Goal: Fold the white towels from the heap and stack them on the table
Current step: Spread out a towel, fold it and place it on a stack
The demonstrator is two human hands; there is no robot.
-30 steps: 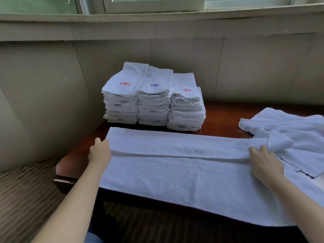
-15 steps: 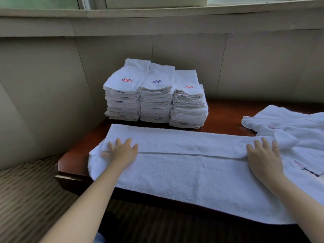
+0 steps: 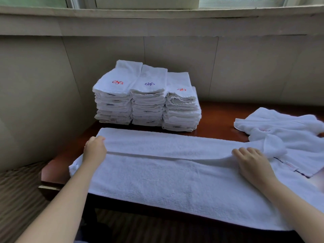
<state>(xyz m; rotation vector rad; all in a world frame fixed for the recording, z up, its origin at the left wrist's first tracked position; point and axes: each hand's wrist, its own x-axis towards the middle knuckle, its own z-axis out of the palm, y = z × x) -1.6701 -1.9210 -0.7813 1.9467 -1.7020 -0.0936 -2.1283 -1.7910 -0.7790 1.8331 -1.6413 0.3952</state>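
Head view | left hand point(image 3: 94, 149) and right hand point(image 3: 251, 159) are gripping the towel point(image 3: 157, 172) fold edge, keeping it straight | folded stacks point(image 3: 147, 99) are waiting at the worktop point(image 3: 219, 116) back

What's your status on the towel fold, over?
Left hand and right hand grip the folded edge of the long white terry towel. Loose white towel heap overlaps its right end.
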